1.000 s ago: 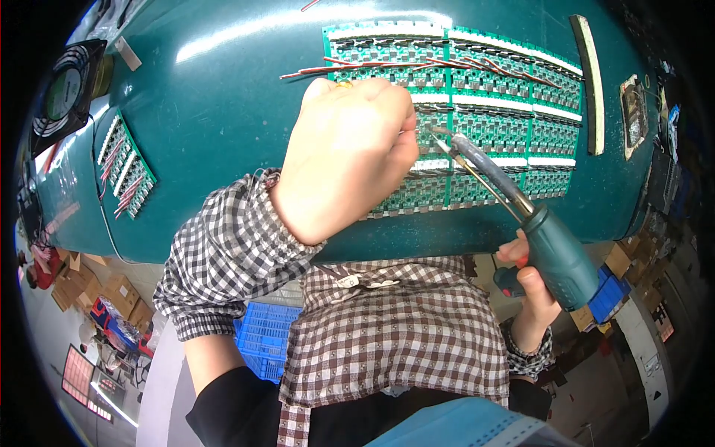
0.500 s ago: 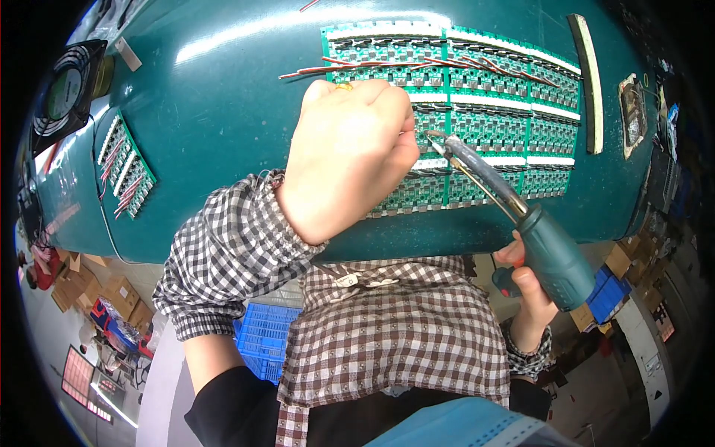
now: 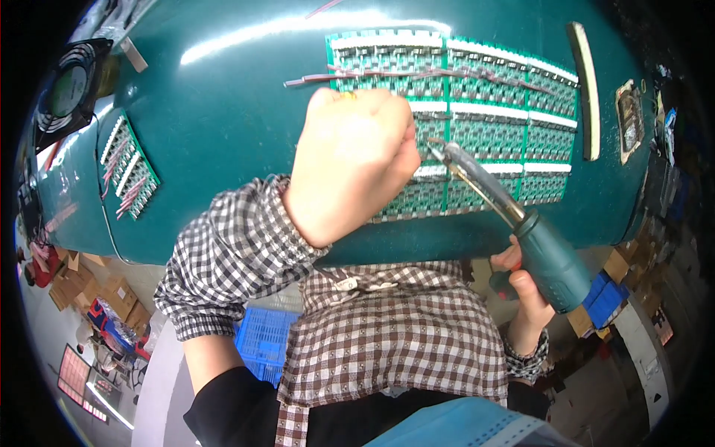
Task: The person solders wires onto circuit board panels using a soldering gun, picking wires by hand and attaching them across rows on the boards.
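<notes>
While right fingers (image 3: 529,289) grip a soldering iron (image 3: 545,253) (any lettering illegible), left fingers (image 3: 404,155) curl closed over circuit boards (image 3: 488,140), tips hidden.

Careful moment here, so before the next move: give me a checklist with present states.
1. Green-handled soldering iron held in right hand: ok.
2. Iron tip apart from left hand: ok, but near in view.
3. Iron tip touching circuit boards: cannot tell, too small and blurred.
4. What the left hand grips: cannot tell, its fingertips are hidden.
5. Loose wires away from tip: ok, across the far boards.
</notes>
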Demonstrator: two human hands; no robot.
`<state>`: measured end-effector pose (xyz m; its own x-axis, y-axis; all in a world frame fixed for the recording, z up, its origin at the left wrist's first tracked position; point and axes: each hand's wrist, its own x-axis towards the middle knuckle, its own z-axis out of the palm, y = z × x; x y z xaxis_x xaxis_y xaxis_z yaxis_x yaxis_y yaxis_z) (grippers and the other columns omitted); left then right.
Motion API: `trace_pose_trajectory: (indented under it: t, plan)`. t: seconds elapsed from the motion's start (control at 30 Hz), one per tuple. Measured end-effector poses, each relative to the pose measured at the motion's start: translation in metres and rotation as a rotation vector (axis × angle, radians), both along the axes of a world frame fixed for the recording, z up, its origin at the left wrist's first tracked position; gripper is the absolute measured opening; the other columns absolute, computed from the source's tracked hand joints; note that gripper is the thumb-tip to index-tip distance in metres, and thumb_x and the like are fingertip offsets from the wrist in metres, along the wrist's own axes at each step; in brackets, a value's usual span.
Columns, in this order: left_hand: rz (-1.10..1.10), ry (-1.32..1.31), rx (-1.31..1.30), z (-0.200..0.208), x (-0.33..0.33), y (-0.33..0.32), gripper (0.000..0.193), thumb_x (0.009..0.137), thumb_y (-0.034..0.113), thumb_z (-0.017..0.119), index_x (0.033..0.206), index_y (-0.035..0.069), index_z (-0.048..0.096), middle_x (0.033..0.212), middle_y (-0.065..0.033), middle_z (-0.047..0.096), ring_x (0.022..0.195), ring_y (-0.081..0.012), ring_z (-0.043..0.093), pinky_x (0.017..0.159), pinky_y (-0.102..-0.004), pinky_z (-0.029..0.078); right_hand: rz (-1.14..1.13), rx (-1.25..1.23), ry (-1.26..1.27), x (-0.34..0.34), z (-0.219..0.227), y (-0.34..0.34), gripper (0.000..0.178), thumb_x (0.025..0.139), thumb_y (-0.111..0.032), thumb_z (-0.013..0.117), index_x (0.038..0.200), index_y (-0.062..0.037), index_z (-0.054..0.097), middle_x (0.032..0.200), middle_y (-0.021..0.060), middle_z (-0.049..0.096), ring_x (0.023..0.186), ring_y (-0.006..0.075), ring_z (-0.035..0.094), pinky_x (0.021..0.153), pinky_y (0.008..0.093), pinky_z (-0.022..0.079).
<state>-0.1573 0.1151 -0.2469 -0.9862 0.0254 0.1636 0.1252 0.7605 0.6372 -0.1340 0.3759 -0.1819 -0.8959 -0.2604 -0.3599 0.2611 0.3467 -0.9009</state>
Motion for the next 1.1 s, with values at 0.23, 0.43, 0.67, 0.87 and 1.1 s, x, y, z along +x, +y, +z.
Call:
trace_pose_trajectory:
  t: [0.23,0.43,0.67,0.87,1.1]
  plan:
    - [-0.071,-0.044,-0.001,0.004,0.007,-0.001,0.009,0.066,0.011,0.062,0.065,0.008,0.053,0.061,-0.0073,0.054,0.058,-0.0274,0.055,0.058,-0.0398,0.036,-0.174,-0.125,-0.089,-0.004,0.006,-0.004,0.027,0.075,0.002,0.067,0.100,0.0087,0.058,0.079,0.0110,0.066,0.072,0.0163,0.063,0.069,0.0291,0.051]
    - [-0.071,-0.074,0.048,0.002,0.019,0.002,0.008,0.070,0.009,0.063,0.070,0.009,0.055,0.066,-0.0049,0.056,0.065,-0.0233,0.057,0.064,-0.0372,0.036,-0.203,-0.240,-0.091,-0.001,-0.009,0.010,0.022,0.077,0.002,0.064,0.097,0.0100,0.058,0.072,0.0115,0.064,0.065,0.0172,0.065,0.064,0.0290,0.054]
    - [-0.075,0.007,0.024,0.002,0.008,0.000,0.007,0.068,0.007,0.061,0.067,0.007,0.054,0.063,-0.0079,0.056,0.061,-0.0286,0.057,0.059,-0.0403,0.040,-0.118,-0.204,-0.026,-0.009,-0.015,0.022,0.026,0.079,-0.002,0.062,0.101,0.0100,0.057,0.073,0.0116,0.065,0.067,0.0170,0.064,0.069,0.0295,0.052]
    - [-0.057,0.011,0.016,0.006,-0.002,-0.004,0.009,0.068,0.005,0.063,0.067,0.006,0.054,0.062,-0.0073,0.054,0.058,-0.0262,0.056,0.056,-0.0385,0.038,-0.137,-0.268,-0.098,-0.007,-0.015,0.025,0.037,0.079,-0.008,0.063,0.109,0.0114,0.053,0.079,0.0118,0.062,0.075,0.0216,0.063,0.072,0.0327,0.051]
    - [-0.046,0.038,0.011,-0.006,0.007,0.004,0.018,0.067,0.001,0.065,0.072,0.009,0.051,0.064,-0.0017,0.050,0.058,-0.0197,0.050,0.058,-0.0324,0.032,-0.091,-0.328,-0.096,-0.003,-0.022,0.030,0.048,0.078,-0.018,0.071,0.110,0.0121,0.052,0.082,0.0117,0.059,0.076,0.0234,0.061,0.074,0.0366,0.051]
